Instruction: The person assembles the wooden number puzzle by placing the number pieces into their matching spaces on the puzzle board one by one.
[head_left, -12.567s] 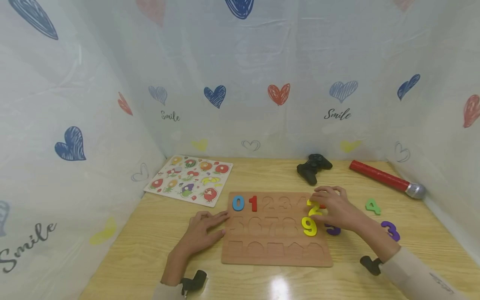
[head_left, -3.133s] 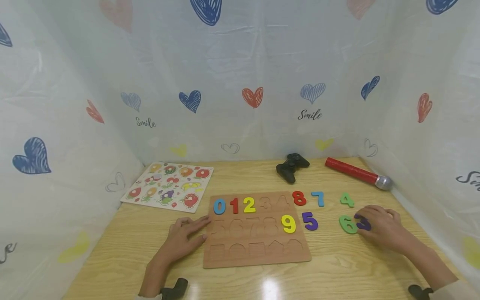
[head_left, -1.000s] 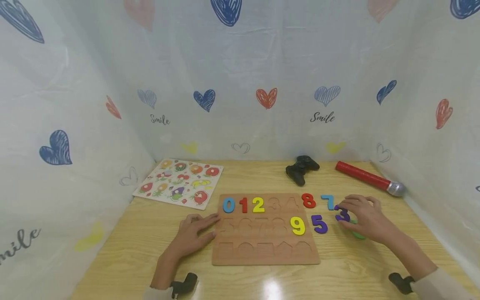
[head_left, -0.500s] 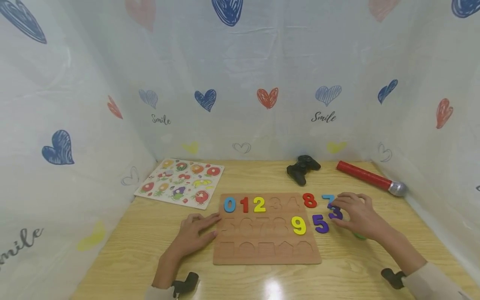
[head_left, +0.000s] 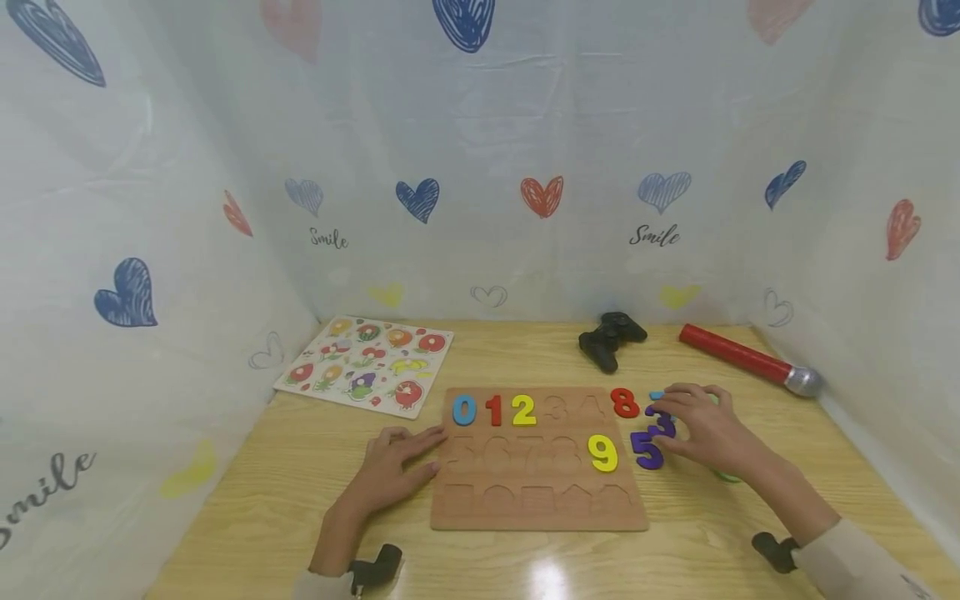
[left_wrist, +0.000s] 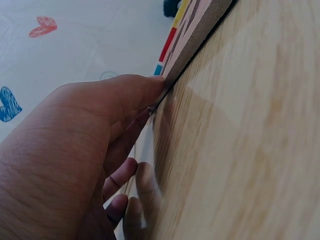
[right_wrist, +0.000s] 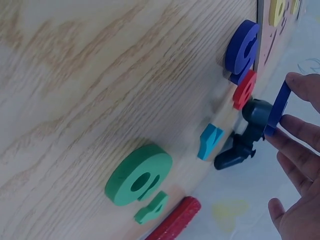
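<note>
In the head view, pinching the purple 3 [head_left: 662, 423] between thumb and fingertips of the right hand [head_left: 708, 429], off the right side of the number board [head_left: 538, 522], just beside the purple 5 [head_left: 647, 450] and near the red 8 [head_left: 625, 403]. Best to carry high enough to miss both, and the yellow 9 [head_left: 606, 457] at the right end of the board's second row. Resting the left hand [head_left: 397, 471] at the board's left edge, fingers spread. From the left wrist, with the foremost digit against the board's edge and the others spaced apart, slightly bent over the table [left_wrist: 250, 140], gripping nothing. Cannot tell how hard; press lightly, enough to steady without shoving. From the right wrist, holding the purple 3 nearly edge-on, tilted and clear of the table, thumb on one rim, one or two fingertips on the opposite rim, remaining fingers spread away. Sensible to pinch by the rims like this, leaving the flat faces free, and to level before lowering. Take care not to sweep the blue 7 [right_wrist: 210, 141] or green 6 [right_wrist: 135, 165] aside.
</note>
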